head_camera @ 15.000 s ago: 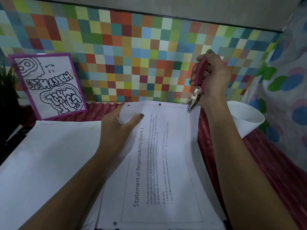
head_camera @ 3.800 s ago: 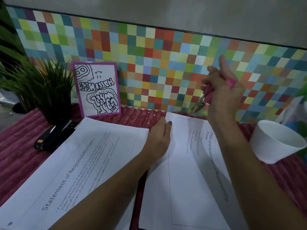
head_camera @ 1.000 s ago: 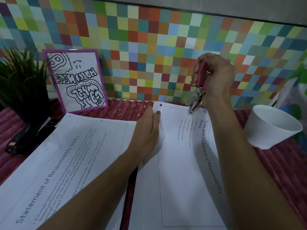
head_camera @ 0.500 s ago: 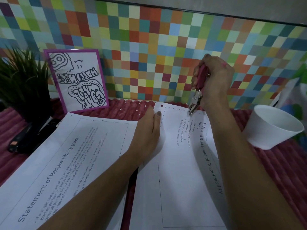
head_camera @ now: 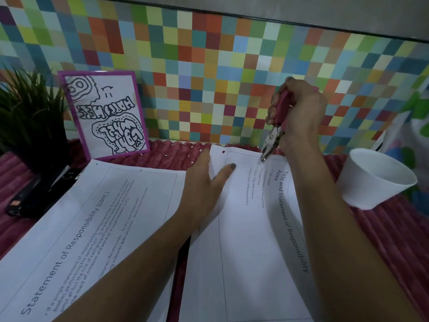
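**Punching the far edge of a thin sheet**

Your right hand (head_camera: 299,112) was clenched round the pink handles of the hole punch (head_camera: 275,133). Its metal nose sat on the far edge of the printed sheet (head_camera: 255,228), which lay flat on the red cloth (head_camera: 383,240) before you. Your left hand (head_camera: 206,182) pressed the sheet down with straight fingers beside a hole (head_camera: 223,151) in its corner. The paper looked light, limp and easily creased, so you did best to pin it close to the punch. Your palm hid most of the handles, and whether the punch had cut through could not be made out.

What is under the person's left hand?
The left hand rests flat on the printed sheet whose top edge the hole punch touches. Around it shows pink ribbed cloth; whatever lies beneath the sheet is covered.
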`<state>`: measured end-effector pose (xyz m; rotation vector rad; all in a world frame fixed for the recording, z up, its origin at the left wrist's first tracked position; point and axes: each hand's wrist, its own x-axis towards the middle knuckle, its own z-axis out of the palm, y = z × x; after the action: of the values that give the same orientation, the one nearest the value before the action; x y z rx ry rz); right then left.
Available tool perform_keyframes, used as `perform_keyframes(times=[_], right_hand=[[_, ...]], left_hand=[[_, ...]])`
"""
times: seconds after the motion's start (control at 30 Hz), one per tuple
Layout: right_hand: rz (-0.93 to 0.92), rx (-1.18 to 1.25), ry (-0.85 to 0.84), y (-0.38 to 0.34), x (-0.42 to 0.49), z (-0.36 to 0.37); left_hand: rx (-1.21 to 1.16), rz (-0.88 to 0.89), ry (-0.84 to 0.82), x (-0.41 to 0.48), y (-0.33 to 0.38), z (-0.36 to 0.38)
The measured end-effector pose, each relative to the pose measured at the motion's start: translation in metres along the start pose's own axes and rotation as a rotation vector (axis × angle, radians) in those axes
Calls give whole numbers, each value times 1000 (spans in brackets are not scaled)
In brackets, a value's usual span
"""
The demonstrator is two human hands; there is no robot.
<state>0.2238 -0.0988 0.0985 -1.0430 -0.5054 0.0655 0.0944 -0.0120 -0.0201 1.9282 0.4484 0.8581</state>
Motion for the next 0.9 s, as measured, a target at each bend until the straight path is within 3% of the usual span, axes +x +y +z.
perform_keyframes(times=[0.2,0.4,0.53,0.63,0.77,0.9], right_hand=[[102,-76,-144,-1,-1,-7],[66,-94,-128,-6,0,-29],[161,87,-160,-7,-4,-36],[121,63,-258,-3,-9,-31],[9,-193,-495,2,-16,-28],[81,-214,-616,-5,-18,-33]], left_hand=[[-4,-3,-10,-1,5,-2],[-29,7,-69,-4,10,-2],[-37,14,-41,-4,13,-3],[-20,19,-21,-4,13,-5],[-50,-2,-33,-8,17,-3],[-22,-16,-36,-8,16,-3]])
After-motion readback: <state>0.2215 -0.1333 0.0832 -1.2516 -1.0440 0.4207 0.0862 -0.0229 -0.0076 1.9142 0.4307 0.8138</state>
